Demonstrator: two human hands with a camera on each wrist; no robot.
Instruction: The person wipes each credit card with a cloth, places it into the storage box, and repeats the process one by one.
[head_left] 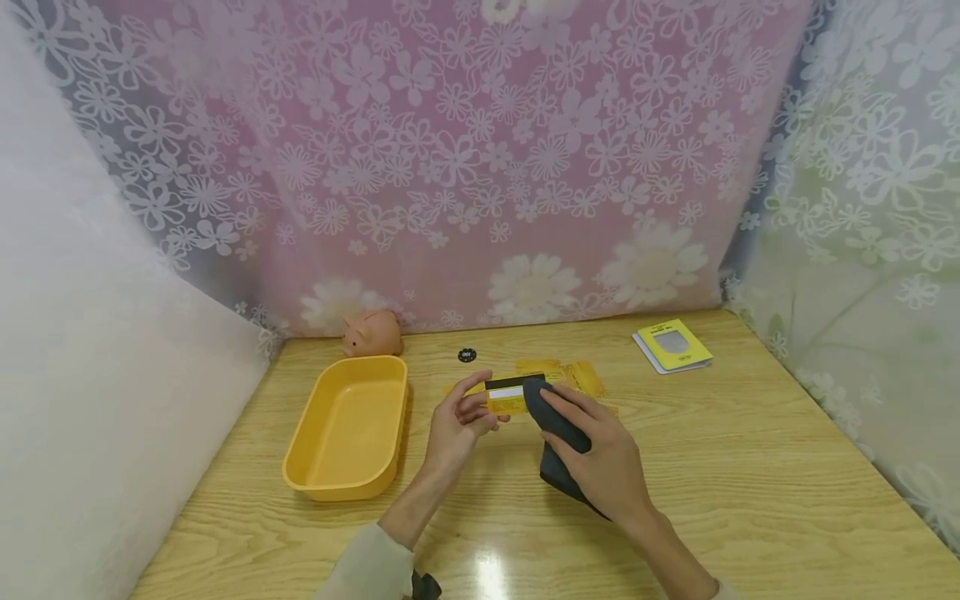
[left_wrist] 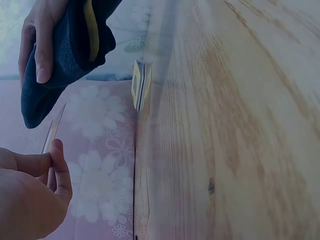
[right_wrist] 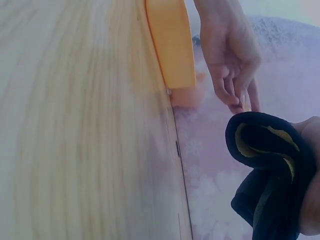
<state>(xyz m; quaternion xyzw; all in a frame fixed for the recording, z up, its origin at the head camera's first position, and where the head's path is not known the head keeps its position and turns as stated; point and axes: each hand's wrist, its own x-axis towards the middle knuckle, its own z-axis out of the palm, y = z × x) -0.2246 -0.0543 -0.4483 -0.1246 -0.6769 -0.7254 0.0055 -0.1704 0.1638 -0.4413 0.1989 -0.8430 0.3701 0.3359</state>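
Note:
My left hand (head_left: 453,429) pinches a yellow card (head_left: 507,402) by its left end, a little above the table. A black stripe and a white strip run across the face toward me. A folded dark blue-grey cloth (head_left: 557,417) is gripped in my right hand (head_left: 606,458); its fold covers the card's right end in the head view. Yellow shows inside the folds of the cloth (right_wrist: 287,137) in the right wrist view. From the left wrist, the card (left_wrist: 54,127) appears nearly edge-on between thumb and fingers, and whether the cloth touches it I cannot tell.
Several yellow cards (head_left: 587,377) lie behind the hands. A yellow plastic tub (head_left: 296,475) stands left, with a pink piggy bank (head_left: 372,333) behind it. A black round chip (head_left: 467,355) lies at the back middle. At back right sits a yellow booklet (head_left: 690,357) on the wooden table (head_left: 750,483).

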